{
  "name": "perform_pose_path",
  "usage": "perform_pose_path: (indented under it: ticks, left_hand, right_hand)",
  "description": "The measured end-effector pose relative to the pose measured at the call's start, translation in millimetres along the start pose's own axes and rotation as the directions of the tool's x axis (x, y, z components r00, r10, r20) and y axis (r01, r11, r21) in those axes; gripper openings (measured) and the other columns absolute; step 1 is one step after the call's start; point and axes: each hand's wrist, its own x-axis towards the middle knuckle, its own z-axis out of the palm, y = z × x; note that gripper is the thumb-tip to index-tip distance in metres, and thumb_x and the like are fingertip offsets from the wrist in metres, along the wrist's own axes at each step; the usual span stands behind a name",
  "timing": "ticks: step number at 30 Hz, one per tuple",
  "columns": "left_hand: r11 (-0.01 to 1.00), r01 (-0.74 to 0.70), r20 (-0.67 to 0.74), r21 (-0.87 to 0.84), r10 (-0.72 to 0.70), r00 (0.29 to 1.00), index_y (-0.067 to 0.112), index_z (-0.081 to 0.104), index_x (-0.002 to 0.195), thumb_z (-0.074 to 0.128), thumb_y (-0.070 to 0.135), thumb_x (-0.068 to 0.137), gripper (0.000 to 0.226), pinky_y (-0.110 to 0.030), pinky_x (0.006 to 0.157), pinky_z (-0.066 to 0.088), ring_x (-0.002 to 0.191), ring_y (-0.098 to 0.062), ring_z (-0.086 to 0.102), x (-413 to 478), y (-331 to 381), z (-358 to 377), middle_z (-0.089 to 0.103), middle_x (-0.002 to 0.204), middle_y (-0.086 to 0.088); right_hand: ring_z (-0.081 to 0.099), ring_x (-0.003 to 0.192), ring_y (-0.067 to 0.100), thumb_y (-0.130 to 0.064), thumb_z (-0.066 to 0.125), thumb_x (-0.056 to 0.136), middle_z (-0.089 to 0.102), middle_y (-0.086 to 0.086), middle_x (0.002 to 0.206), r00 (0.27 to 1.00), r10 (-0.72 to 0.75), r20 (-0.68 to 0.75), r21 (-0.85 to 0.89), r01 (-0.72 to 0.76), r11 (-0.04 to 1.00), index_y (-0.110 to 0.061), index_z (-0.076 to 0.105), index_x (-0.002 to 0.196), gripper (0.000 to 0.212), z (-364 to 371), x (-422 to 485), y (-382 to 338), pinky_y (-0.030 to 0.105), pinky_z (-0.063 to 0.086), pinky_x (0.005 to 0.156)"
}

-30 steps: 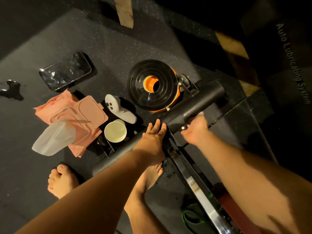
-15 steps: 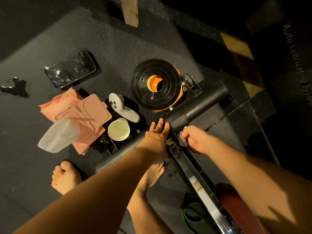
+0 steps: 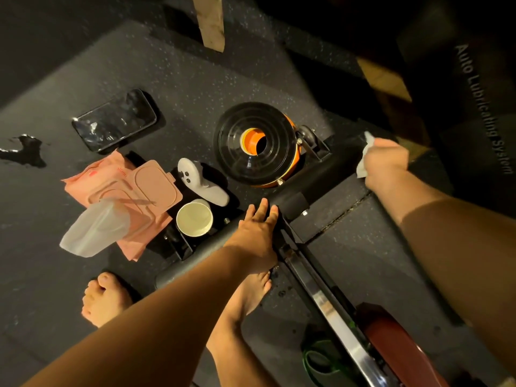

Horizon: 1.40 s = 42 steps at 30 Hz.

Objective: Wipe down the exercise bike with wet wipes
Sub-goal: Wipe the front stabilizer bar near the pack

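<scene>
The exercise bike's black base crossbar (image 3: 326, 171) runs diagonally across the dark floor mat, joined to a shiny frame rail (image 3: 324, 297) and a black-and-orange flywheel (image 3: 255, 143). My right hand (image 3: 386, 163) grips a white wet wipe (image 3: 365, 157) against the far right end of the crossbar. My left hand (image 3: 255, 233) rests flat with straight fingers on the crossbar's middle, beside the rail joint. A pink wet-wipe pack (image 3: 131, 196) lies at the left with its lid open and a white wipe (image 3: 95, 230) sticking out.
A phone (image 3: 114, 122), a white controller (image 3: 199, 182) and a paper cup (image 3: 194, 220) lie on the mat left of the bike. My bare feet (image 3: 104, 298) stand near the crossbar. A wet patch (image 3: 23, 150) marks the far left floor. A red part (image 3: 396, 344) sits lower right.
My right hand has slid with the wipe from the crossbar's centre joint out to its far right end. My left hand has stayed on the crossbar's middle.
</scene>
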Motion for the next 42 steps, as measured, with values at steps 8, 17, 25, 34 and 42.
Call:
perform_pose_path:
  ticks: [8, 17, 25, 34, 42]
  left_hand:
    - [0.992, -0.052, -0.019, -0.117, 0.051, 0.999, 0.027, 0.004, 0.158, 0.06, 0.009, 0.09, 0.09, -0.044, 0.121, 0.0, 0.15, -0.022, -0.016, -4, -9, -4, -0.014, 0.164, 0.004]
    - [0.998, -0.047, -0.013, -0.038, 0.046, 0.999, 0.021, 0.002, 0.158, 0.061, 0.011, 0.087, 0.093, -0.048, 0.122, 0.007, 0.151, -0.028, -0.011, -3, -8, -3, -0.013, 0.165, -0.002]
    - [1.0, -0.016, 0.05, 0.007, 0.016, 0.999, 0.02, 0.001, 0.158, 0.057, 0.019, 0.092, 0.087, -0.046, 0.121, 0.01, 0.151, -0.032, -0.008, -4, 0, -14, -0.012, 0.165, -0.004]
    - [0.985, 0.035, 0.008, -0.168, -0.034, 0.999, 0.019, 0.021, 0.156, 0.054, 0.013, 0.091, 0.073, -0.039, 0.12, 0.017, 0.151, -0.029, 0.01, -11, 4, -26, 0.009, 0.165, -0.005]
    - [0.34, 0.006, -0.093, -0.94, -0.275, 0.957, 0.017, 0.059, 0.088, 0.049, 0.0, 0.095, 0.021, -0.032, 0.081, 0.042, 0.092, -0.021, 0.056, -85, -20, -22, 0.061, 0.095, -0.009]
  right_hand:
    - [0.062, 0.106, 0.04, 0.016, 0.056, 0.08, 0.069, 0.019, 0.112, 0.619, -0.722, 0.309, -0.162, 0.782, 0.602, -0.001, 0.074, 0.106, 0.036, 22, -104, 25, 0.046, 0.048, 0.095]
    - [0.057, 0.11, 0.026, -0.014, 0.067, 0.086, 0.051, 0.015, 0.123, 0.789, -0.549, 0.275, -0.287, 0.613, 0.737, -0.013, 0.075, 0.105, 0.021, 5, -29, -11, 0.012, 0.032, 0.097]
    - [0.053, 0.082, 0.005, -0.003, 0.065, 0.087, 0.054, 0.0, 0.091, 0.432, -0.603, 0.67, -0.145, 0.873, 0.465, -0.011, 0.073, 0.095, 0.014, 33, -102, 8, 0.015, 0.041, 0.078]
    - [0.05, 0.111, 0.042, -0.001, 0.047, 0.087, 0.052, 0.026, 0.121, 0.803, -0.496, 0.331, -0.429, 0.596, 0.679, -0.009, 0.066, 0.12, 0.039, 26, -78, 4, 0.037, 0.042, 0.09]
    - [0.064, 0.094, 0.013, -0.008, 0.067, 0.088, 0.069, -0.002, 0.102, 0.495, -0.237, 0.836, -0.165, 0.638, 0.752, -0.027, 0.073, 0.094, 0.021, 15, -134, -83, 0.025, 0.049, 0.08]
